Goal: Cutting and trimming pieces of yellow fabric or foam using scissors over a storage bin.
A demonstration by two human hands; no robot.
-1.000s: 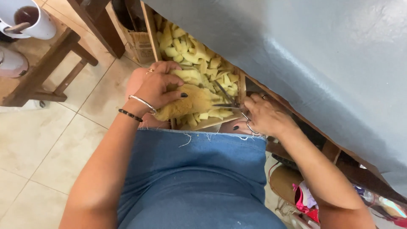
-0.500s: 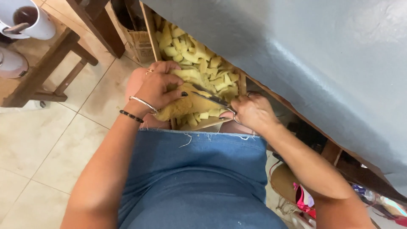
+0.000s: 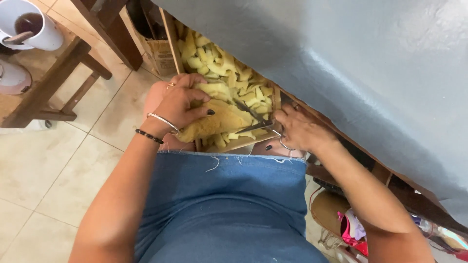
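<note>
A long wooden crate (image 3: 171, 36) running under the grey slab of the table (image 3: 341, 58) already holds a deep heap of pale yellow foam offcuts (image 3: 214, 63), so much cutting looks done, while the large tan foam sheet (image 3: 217, 122) lying over the crate's near end is still mostly whole. The left hand (image 3: 183, 102) curls its fingers down onto that sheet, and the right hand (image 3: 300, 129) is closed through the loops of steel scissors (image 3: 253, 125), blades parted at the sheet's edge. Beige floor tiles (image 3: 58, 165), a dark wooden bench (image 3: 53, 83) and a white mug (image 3: 31, 24) lie to the left.
</note>
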